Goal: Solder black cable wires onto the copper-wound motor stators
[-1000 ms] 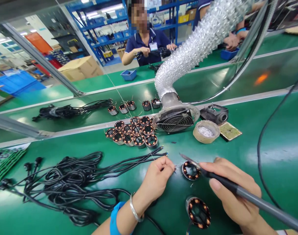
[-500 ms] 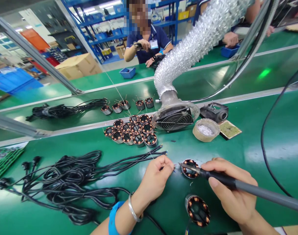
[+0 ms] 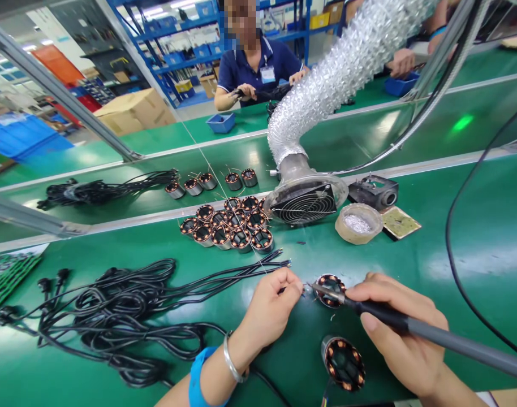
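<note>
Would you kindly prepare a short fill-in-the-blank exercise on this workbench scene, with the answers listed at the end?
The right hand holds a soldering ____ by its handle.
A silver bracelet sits between the left hand and a band coloured ____.
Beyond the metal rail, ____ metal rings are visible near a black cable bundle.
The bench top is coloured ____.

Missing words: iron; blue; five; green.
</note>
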The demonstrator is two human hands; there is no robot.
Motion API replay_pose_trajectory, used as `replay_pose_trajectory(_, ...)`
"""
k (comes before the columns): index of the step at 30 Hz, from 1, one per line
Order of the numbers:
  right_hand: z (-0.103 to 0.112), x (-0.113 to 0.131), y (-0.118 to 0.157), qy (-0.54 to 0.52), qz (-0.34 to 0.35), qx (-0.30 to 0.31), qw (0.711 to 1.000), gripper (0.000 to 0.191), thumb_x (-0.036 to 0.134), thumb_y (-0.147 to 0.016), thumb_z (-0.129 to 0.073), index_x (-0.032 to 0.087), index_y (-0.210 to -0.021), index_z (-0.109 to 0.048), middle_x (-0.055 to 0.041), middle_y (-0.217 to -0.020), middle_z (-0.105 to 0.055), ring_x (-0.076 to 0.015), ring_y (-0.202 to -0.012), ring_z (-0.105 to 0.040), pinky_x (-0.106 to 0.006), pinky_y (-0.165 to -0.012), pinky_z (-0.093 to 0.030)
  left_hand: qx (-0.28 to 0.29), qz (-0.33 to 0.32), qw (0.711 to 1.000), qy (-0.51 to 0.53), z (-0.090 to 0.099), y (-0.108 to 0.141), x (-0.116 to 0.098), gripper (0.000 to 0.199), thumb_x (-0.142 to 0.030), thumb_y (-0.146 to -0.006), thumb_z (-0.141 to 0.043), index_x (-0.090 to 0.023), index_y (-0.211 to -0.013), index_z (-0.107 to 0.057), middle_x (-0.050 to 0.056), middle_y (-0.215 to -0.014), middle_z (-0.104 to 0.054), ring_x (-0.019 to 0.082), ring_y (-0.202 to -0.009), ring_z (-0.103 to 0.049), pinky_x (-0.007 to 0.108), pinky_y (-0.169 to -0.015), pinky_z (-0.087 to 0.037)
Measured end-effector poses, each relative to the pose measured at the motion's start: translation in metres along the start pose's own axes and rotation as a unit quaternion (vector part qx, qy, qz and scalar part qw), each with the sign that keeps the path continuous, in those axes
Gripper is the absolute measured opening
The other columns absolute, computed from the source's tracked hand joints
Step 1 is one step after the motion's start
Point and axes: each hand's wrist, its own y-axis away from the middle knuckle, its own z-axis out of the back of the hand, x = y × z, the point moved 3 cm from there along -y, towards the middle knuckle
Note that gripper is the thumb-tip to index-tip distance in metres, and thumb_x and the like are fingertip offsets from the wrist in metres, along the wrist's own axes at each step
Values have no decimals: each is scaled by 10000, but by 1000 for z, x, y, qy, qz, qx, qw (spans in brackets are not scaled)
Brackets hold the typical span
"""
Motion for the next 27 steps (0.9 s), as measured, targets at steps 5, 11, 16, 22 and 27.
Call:
replay_pose_trajectory(5, -2, 11, -3, -26, 39, 14, 999, 180, 133, -818, -527, 170, -948, -646, 5, -618, -531, -131, -522, -482, -273, -476, -365, 4, -1, 1000, 1, 0, -1, 1, 212, -348, -825, -519, -182, -694, -497, -63, -589, -375, 101, -555, -289, 235, -523, -243)
replay_pose_trajectory(11, -5, 16, -3, -28, 81, 17, 996, 231, 81, -789, -507, 162, -952, -649, -27, -667, -590, -140, -532, -484, -303, -501, -362, 4, 5, 1000, 1, 0, -1, 2, 197, -328, -825, -519, -186, -689, -499, -70, -571, -358, 100, -540, -276, 236, -522, -247)
replay_pose_trajectory(16, -3, 12, -1, -39, 75, 11, 996, 261, 94, -779, -516, 163, -994, -647, -24, -661, -573, -149, -537, -492, -312, -504, -362, 6, 1, 1000, -11, 0, 0, 3, 209, -338, -834, -514, -184, -694, -498, -63, -589, -376, 103, -558, -298, 237, -530, -243)
replay_pose_trajectory(22, -1, 9, 0, -54, 78, 7, 995, 269, 83, -771, -518, 154, -998, -643, -25, -662, -557, -150, -541, -491, -315, -504, -354, 7, 4, 1000, -8, 0, 0, 2, 214, -350, -832, -508, -186, -694, -495, -66, -585, -366, 103, -552, -290, 239, -524, -236)
replay_pose_trajectory(27, -1, 9, 0, -56, 75, 9, 996, 270, 88, -779, -512, 161, -1005, -640, -28, -688, -586, -148, -542, -487, -316, -509, -355, 4, 7, 1000, -10, 0, 0, 1, 214, -346, -831, -512, -186, -690, -495, -68, -582, -364, 102, -552, -285, 236, -523, -238)
